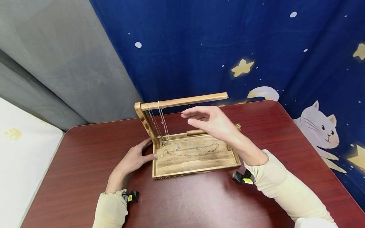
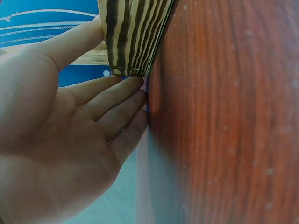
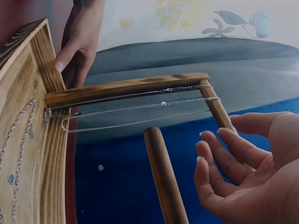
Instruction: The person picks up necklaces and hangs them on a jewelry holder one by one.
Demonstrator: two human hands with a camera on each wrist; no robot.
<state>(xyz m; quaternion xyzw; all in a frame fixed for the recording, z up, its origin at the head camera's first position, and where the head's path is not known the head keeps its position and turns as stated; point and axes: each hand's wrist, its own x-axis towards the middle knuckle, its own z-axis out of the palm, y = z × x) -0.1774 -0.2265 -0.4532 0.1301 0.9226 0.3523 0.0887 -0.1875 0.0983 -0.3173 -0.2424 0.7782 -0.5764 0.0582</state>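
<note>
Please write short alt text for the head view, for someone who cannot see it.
A left hand steadies a wooden tray on a red table while the open right hand hovers under its bar, where chains hang. Another chain lies in the tray.

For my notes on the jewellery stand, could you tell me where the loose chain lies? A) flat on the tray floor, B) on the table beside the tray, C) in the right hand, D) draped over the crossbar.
A: the loose chain lies flat on the tray floor, while the right hand hovers open above it, holding nothing.
</note>
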